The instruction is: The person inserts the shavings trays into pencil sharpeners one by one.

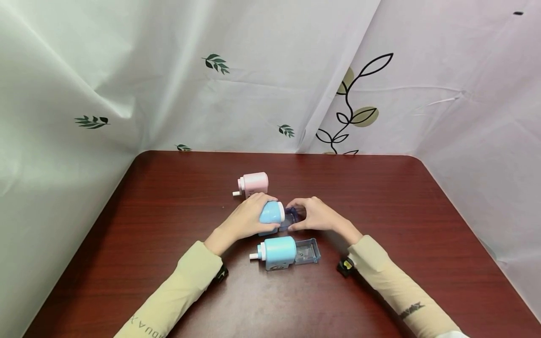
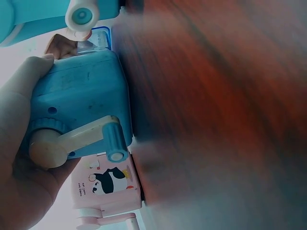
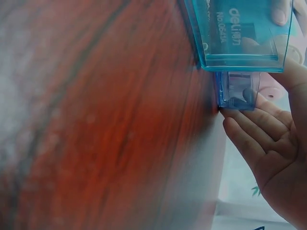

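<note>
My left hand grips a blue crank pencil sharpener from its left side; the left wrist view shows the sharpener's white crank arm with a blue knob. At the sharpener's right end is a clear bluish shavings drawer, held between the thumb and fingers of my right hand. How far this drawer sits inside the body is hidden. Nearer to me lies a second, light blue pencil sharpener, its clear drawer pulled out to the right.
Behind my left hand stands a pink pencil sharpener with a panda picture, crank to the left. The dark red wooden table has rounded back corners. A white curtain with leaf prints hangs along its back and sides.
</note>
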A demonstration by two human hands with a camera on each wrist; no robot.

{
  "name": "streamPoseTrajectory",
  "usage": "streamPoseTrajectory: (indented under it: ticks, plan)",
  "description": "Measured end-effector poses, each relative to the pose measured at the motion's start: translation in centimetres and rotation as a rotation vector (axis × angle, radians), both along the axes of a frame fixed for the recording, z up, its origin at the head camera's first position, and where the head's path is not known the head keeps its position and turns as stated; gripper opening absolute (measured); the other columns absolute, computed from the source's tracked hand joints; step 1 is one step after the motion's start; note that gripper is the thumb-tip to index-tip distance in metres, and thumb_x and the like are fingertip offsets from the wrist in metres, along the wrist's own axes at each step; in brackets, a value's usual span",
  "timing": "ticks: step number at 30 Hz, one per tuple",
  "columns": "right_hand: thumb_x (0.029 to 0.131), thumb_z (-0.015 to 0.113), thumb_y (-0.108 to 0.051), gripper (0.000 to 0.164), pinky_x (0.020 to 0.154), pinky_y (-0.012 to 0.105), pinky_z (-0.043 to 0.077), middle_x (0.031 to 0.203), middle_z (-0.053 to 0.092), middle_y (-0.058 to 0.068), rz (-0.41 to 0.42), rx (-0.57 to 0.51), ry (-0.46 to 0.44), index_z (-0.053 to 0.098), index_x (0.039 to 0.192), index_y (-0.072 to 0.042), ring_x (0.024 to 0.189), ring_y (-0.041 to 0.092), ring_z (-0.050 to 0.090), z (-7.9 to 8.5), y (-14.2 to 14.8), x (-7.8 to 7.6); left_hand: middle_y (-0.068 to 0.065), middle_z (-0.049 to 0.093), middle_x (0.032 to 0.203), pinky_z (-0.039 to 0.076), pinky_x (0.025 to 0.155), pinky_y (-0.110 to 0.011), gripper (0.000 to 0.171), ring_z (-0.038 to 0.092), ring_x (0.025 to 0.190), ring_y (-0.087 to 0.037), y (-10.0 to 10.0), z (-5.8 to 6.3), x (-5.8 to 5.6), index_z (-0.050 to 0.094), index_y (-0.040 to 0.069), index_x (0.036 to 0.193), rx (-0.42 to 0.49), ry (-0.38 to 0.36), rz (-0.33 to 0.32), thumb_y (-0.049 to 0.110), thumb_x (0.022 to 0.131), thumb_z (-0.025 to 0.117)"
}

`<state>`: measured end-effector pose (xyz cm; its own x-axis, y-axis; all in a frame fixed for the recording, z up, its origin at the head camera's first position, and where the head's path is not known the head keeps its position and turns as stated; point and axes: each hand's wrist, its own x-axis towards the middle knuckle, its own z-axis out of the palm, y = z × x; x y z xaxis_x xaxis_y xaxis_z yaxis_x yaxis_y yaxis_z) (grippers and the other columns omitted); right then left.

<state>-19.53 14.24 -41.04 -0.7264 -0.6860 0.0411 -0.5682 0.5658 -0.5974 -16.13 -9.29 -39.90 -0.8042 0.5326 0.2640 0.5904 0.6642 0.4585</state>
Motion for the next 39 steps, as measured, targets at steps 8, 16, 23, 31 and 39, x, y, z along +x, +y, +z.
streamPoseTrajectory:
  ticks: [8, 16, 23, 31, 39]
  plan:
    - [0.069, 0.076, -0.043, 0.054, 0.079, 0.031, 0.049, 0.103, 0.067, 0.0, 0.026, -0.007, 0.004, 0.059, 0.11, -0.012, 0.092, 0.005, 0.059, -0.1, -0.4, -0.1, -0.004, 0.054, 0.111, 0.043, 0.083, -0.037, 0.06, 0.047, 0.096, -0.016, 0.0, -0.2, 0.0, 0.052, 0.01, 0.118, -0.007, -0.008, 0.001, 0.042, 0.072, 0.072]
    - [0.068, 0.076, -0.04, 0.052, 0.079, 0.027, 0.048, 0.102, 0.066, -0.004, 0.054, -0.016, 0.009, 0.059, 0.109, -0.013, 0.092, 0.001, 0.057, -0.2, -0.9, -0.4, -0.003, 0.054, 0.111, 0.043, 0.083, -0.037, 0.06, 0.046, 0.097, -0.016, 0.1, -0.1, 0.0, 0.051, 0.01, 0.118, -0.003, -0.007, -0.007, 0.042, 0.072, 0.072]
    - [0.068, 0.076, -0.042, 0.053, 0.074, 0.026, 0.048, 0.099, 0.066, -0.008, 0.076, -0.003, 0.008, 0.058, 0.11, -0.014, 0.085, 0.002, 0.058, -0.1, -1.2, -0.5, -0.003, 0.054, 0.112, 0.043, 0.083, -0.037, 0.059, 0.046, 0.097, -0.015, 0.1, -0.1, 0.1, 0.051, 0.011, 0.119, -0.008, -0.01, 0.005, 0.043, 0.073, 0.07]
    - [0.069, 0.076, -0.043, 0.055, 0.072, 0.025, 0.047, 0.099, 0.065, -0.008, 0.079, 0.01, 0.018, 0.058, 0.112, -0.014, 0.082, 0.002, 0.057, 0.1, -1.6, -0.5, -0.002, 0.054, 0.112, 0.043, 0.085, -0.037, 0.059, 0.046, 0.098, -0.014, 0.1, -0.2, 0.0, 0.05, 0.012, 0.119, -0.009, -0.016, 0.005, 0.044, 0.073, 0.07]
    - [0.069, 0.075, -0.044, 0.054, 0.063, 0.023, 0.044, 0.092, 0.064, -0.012, 0.1, 0.02, 0.037, 0.058, 0.111, -0.015, 0.071, 0.006, 0.054, 0.1, -1.9, -0.6, -0.002, 0.054, 0.111, 0.043, 0.084, -0.036, 0.059, 0.046, 0.096, -0.014, 0.1, -0.3, -0.1, 0.051, 0.012, 0.119, -0.005, -0.009, 0.001, 0.044, 0.073, 0.07]
